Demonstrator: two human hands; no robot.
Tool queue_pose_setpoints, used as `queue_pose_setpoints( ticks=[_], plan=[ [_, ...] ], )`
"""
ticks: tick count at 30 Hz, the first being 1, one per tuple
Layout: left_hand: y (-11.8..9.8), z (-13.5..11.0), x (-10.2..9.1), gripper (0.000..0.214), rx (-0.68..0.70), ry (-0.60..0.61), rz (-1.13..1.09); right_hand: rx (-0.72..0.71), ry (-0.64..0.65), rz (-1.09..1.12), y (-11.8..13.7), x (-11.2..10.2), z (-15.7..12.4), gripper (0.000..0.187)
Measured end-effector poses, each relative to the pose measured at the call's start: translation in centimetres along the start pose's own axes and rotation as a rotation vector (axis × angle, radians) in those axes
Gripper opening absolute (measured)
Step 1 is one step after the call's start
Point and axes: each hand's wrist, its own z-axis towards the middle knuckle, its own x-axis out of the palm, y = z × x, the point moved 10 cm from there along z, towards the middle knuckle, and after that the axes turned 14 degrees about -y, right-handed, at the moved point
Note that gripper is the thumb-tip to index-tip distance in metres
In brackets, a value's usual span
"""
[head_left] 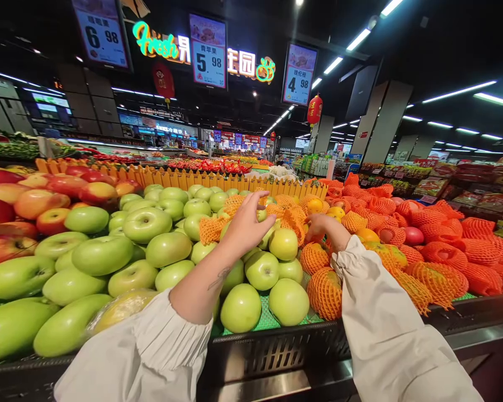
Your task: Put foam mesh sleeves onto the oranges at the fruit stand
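Note:
My left hand [248, 222] reaches over the green apples [262, 270], thumb and fingers apart and nothing in them. Beside its wrist lies an orange foam net [212, 229]. My right hand [326, 228] is lower, at the border between apples and netted oranges [324, 291]. Its fingers are curled and pressed together next to a loose foam net [292, 222]; their tips are partly hidden, so what they hold, if anything, does not show. More netted fruit [314, 258] sits just below this hand.
Red apples [52, 192] are heaped at the left, and fruit in red foam nets [442, 254] at the right. A black crate edge [276, 349] runs along the front. A low yellow picket fence [171, 177] borders the back. Price signs [208, 53] hang overhead.

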Motion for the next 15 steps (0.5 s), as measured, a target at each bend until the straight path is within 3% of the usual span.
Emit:
queue_pose_setpoints(
  ticks=[3, 5, 9, 12, 14, 15],
  plan=[
    [0.2, 0.0, 0.1, 0.053, -0.01, 0.008, 0.0, 0.017, 0.084, -0.075, -0.5, 0.9, 0.0, 0.041],
    [0.3, 0.0, 0.1, 0.053, -0.013, 0.008, 0.003, 0.014, 0.045, -0.081, -0.6, 0.5, 0.1, 0.046],
    [0.2, 0.0, 0.0, 0.054, -0.011, 0.006, 0.001, 0.023, -0.255, -0.085, -0.7, -3.2, 0.4, 0.058],
    [0.2, 0.0, 0.1, 0.053, -0.01, 0.015, -0.003, 0.054, -0.482, -0.046, -0.7, -6.2, -0.2, 0.046],
    [0.2, 0.0, 0.2, 0.052, -0.005, 0.015, -0.01, 0.042, -0.55, 0.021, -0.3, -6.9, -0.5, 0.043],
    [0.2, 0.0, 0.2, 0.052, -0.001, 0.015, -0.014, 0.02, -0.524, 0.046, 0.1, -6.5, -0.5, 0.042]
  ],
)
